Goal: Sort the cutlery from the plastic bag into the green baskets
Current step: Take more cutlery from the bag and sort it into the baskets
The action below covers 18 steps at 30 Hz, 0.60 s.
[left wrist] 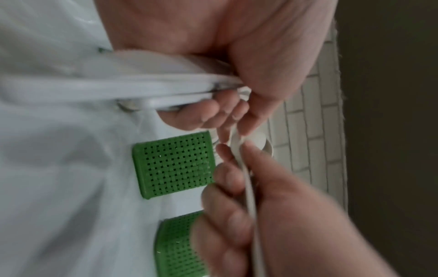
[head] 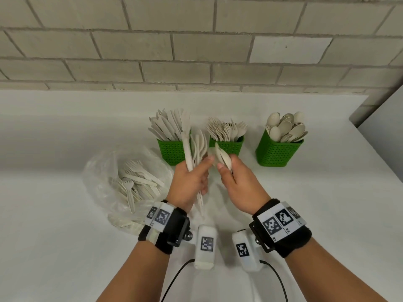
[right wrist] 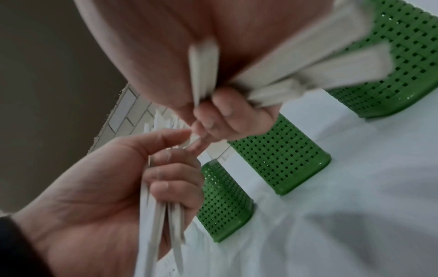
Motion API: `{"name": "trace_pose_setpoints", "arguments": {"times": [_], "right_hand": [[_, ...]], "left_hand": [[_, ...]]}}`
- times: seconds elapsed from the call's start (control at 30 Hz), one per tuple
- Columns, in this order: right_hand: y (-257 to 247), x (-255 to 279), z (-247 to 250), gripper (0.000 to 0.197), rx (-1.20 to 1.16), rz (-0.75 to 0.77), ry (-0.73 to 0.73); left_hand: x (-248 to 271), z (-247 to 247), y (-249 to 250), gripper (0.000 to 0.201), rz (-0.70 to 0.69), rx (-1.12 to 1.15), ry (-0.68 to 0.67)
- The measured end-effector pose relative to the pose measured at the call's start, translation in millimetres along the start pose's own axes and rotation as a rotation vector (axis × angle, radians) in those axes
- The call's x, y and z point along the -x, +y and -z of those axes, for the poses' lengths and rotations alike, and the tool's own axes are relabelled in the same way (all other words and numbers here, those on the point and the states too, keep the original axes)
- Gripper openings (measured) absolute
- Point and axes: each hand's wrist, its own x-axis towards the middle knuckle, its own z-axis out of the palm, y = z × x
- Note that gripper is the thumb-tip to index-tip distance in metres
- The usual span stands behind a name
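A person stands at a white tabletop against a pale brick wall, both hands raised just in front of three green baskets. The left hand has its fingers curled round a mixed bundle of pale cutlery, handles down. The right hand grips a few spoons, thumb and fingers closed on them, and meets the left hand at the bundle.

The left basket holds knives, the middle basket forks, the right basket spoons. To the left lies the clear plastic bag, open, with forks and other pieces left inside.

The step in hand looks like picking spoons out of the bundle. To do it well, the left hand should loosen only enough to let the chosen pieces slide free, while the right hand gathers them bowls together. Then carry them to the right basket and drop them handles first, so they stand like the rest.
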Motion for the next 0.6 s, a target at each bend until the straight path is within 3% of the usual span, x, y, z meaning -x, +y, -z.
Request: {"name": "trace_pose_setpoints", "arguments": {"times": [0.07,0.17,0.33,0.47,0.6], "right_hand": [[1.3,3.2,-4.7,0.017,0.028,-0.011,-0.03],[0.5,6.6,-9.3,0.019,0.042,-0.017,-0.041],[-3.4,13.6,-6.1,0.03,0.06,-0.007,-0.107],[-2.6,19.3,-2.8,0.027,0.044,-0.019,-0.053],[-9.5,23.7,8.1,0.049,-0.006,-0.088,-0.024]], "left_hand": [[-0.4,1.0,0.5,0.026,0.015,0.102,-0.047],[-1.2,-0.4,-3.3,0.046,0.033,0.081,-0.058],[-3.1,-0.3,-6.7,0.023,0.105,0.214,-0.02],[-2.1,-4.8,-2.4,0.021,0.087,0.153,0.008],[2.3,-5.6,1.0,0.026,0.048,0.038,-0.035]]}}
